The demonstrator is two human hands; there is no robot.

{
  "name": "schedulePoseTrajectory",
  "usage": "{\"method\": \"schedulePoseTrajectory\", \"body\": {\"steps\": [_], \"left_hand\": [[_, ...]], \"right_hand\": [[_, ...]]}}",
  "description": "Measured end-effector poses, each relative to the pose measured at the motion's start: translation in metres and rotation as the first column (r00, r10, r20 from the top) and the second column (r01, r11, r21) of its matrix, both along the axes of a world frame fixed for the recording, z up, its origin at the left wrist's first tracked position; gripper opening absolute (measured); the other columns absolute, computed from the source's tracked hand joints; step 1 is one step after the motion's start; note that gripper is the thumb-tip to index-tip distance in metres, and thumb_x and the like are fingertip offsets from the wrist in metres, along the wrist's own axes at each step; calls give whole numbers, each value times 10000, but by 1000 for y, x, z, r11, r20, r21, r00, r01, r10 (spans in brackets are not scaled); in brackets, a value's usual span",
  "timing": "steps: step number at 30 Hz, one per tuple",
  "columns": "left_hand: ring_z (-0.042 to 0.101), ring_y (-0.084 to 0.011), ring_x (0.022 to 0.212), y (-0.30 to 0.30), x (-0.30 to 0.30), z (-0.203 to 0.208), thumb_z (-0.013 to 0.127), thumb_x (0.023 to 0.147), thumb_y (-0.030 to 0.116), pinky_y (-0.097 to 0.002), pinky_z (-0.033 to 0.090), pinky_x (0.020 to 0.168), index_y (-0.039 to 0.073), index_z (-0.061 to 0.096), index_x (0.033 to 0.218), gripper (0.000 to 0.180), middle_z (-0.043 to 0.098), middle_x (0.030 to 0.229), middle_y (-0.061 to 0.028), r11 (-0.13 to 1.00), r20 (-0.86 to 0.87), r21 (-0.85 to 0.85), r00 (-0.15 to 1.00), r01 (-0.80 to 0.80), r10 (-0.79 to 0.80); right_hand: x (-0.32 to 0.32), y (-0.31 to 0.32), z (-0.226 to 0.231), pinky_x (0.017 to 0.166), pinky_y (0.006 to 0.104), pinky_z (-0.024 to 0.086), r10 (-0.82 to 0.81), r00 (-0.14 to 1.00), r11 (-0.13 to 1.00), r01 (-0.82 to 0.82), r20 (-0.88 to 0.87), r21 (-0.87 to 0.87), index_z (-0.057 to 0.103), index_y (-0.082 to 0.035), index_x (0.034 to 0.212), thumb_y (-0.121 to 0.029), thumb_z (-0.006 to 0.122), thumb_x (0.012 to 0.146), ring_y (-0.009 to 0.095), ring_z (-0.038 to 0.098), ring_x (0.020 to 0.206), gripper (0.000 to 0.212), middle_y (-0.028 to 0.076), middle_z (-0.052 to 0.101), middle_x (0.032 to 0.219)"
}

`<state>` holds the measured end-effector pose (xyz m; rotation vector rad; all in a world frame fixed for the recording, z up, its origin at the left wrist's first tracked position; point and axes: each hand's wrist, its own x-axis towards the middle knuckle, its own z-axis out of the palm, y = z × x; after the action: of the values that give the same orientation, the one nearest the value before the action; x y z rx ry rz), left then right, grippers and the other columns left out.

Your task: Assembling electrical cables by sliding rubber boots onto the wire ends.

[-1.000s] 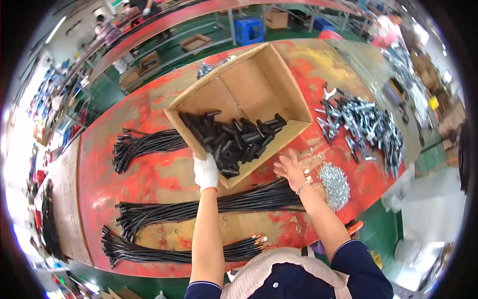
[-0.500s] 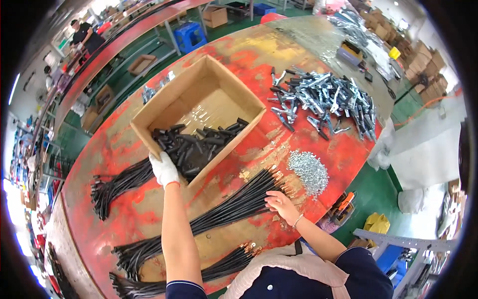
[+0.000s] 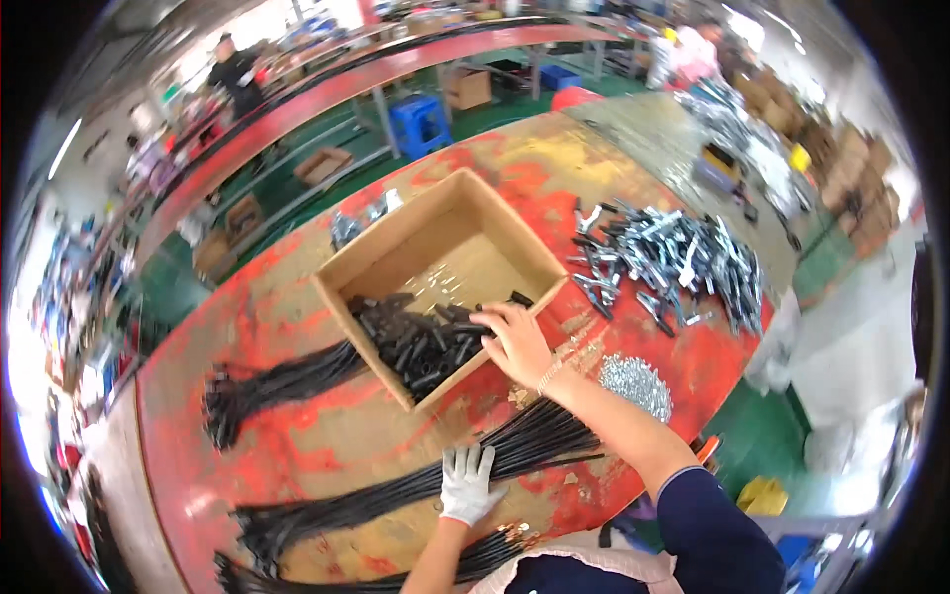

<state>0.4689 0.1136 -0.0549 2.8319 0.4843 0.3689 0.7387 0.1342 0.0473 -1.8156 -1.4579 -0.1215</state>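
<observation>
My bare right hand (image 3: 517, 344) reaches over the near wall of an open cardboard box (image 3: 396, 228). Its thumb and fingers are apart, right at the black tubular sleeves (image 3: 426, 346) heaped inside; no firm grip shows. My left hand (image 3: 468, 487), in a white glove, lies with fingers stretched over a long bundle of black cables (image 3: 366, 510). The bundle's right end is hidden under my right forearm. Closer to me is another cable bundle (image 3: 485, 556) with copper ends. A third black bundle (image 3: 287, 391) runs out from beside the box.
Metal spring clamps (image 3: 673, 259) with black grips form a heap right of the box. A pile of small silver parts (image 3: 636, 384) lies by my right forearm. Beyond the red worn table (image 3: 198, 475) stand a blue stool (image 3: 421, 126), a long bench (image 3: 346, 92) and a person (image 3: 236, 77).
My left hand has let go of the box wall and come down onto the cables. My right hand has gone from the cable ends into the box. The head view has shifted.
</observation>
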Motion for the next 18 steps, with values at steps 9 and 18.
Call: {"method": "schedulePoseTrajectory", "body": {"steps": [9,18], "left_hand": [[528,-301,1108,36,10,3,732,611,636,-473,359,1027,20,500,1262,925,567,1176,-151,997,-181,-45,982,-60,51],[586,-278,1030,37,6,-22,719,651,609,-402,454,933,70,505,1282,857,611,1118,-114,988,-150,-120,986,-92,74]], "right_hand": [[56,79,-47,867,473,476,110,982,570,62,150,-819,604,-138,1076,-324,703,794,289,652,997,351,104,689,1021],[70,89,-57,835,437,518,122,984,574,38,132,-818,653,-103,1077,-268,751,752,320,660,967,378,148,692,1015]]}}
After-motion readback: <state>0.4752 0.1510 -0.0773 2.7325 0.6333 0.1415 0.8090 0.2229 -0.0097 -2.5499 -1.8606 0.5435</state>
